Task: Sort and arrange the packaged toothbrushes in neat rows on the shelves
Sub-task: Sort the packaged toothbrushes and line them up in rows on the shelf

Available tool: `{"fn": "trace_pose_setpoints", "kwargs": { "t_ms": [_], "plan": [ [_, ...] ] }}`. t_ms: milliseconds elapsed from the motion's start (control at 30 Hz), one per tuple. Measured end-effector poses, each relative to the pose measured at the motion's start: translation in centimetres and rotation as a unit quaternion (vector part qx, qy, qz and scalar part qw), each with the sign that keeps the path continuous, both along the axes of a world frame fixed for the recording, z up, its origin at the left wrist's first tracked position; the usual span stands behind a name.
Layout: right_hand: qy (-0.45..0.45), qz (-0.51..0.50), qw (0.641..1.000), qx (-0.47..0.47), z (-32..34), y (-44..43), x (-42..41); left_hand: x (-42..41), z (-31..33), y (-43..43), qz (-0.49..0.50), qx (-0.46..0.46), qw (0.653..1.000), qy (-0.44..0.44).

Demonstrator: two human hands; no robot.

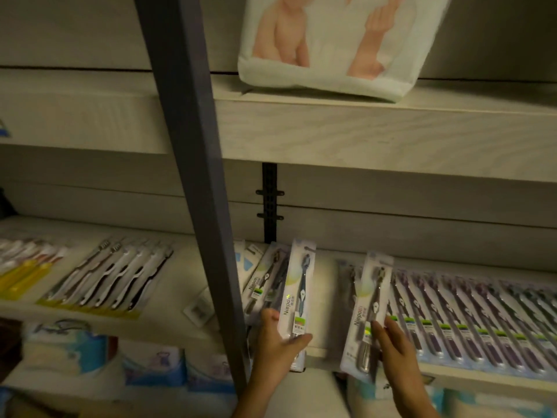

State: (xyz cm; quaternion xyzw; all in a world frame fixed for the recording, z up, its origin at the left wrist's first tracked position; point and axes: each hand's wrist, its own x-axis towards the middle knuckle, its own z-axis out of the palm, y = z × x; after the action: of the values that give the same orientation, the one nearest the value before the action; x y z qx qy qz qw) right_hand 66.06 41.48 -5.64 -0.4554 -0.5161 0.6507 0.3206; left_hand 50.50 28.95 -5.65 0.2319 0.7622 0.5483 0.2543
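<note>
My L hand [277, 339] gripped the blue-brush pack [297, 291] by its bottom end, thumb across the front and fingers curled behind. It stood nearly upright, head end toward 12 o'clock. My R hand [394, 348] lay on the lower end of the grey-brush pack [370, 312] with fairly straight fingers. The thumb was hidden, so pinch or plain press, I couldn't tell. That pack sat tilted over the start of the row [482, 321], which ran along the shelf [328, 297] toward 3 o'clock, overlapped like tiles.

Step in hand, as I judged it: seat the grey pack as the row's next member, then bring the blue one in.

- Match the row's slant and overlap, and get bottom edges level w/ the neighbours. This one hung past the shelf front.
- Press flat, don't shove, or the overlapped packs would prob. slide toward 3.
- The blue pack belonged w/ like colours; the loose pile [265, 276] at 11 o'clock of my L hand, by the post [193, 176], needed sorting too.
</note>
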Motion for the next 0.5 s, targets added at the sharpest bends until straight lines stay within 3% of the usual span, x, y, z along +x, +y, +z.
{"fn": "trace_pose_setpoints", "kwargs": {
  "t_ms": [200, 333, 500],
  "plan": [
    [-0.047, -0.03, 0.998, 0.037, -0.7, -2.4, -0.9, -1.9, -0.9, -1.8, -0.036, 0.054, 0.995, -0.073],
    [-0.083, -0.067, 0.993, 0.059, -0.6, -3.7, -0.5, -1.9, -1.7, -1.8, -0.051, 0.077, 0.993, -0.068],
    [-0.199, -0.046, 0.973, 0.106, 0.1, -4.1, 0.4, -1.7, -1.8, -1.8, -0.04, 0.078, 0.995, -0.052]
  ]
}}
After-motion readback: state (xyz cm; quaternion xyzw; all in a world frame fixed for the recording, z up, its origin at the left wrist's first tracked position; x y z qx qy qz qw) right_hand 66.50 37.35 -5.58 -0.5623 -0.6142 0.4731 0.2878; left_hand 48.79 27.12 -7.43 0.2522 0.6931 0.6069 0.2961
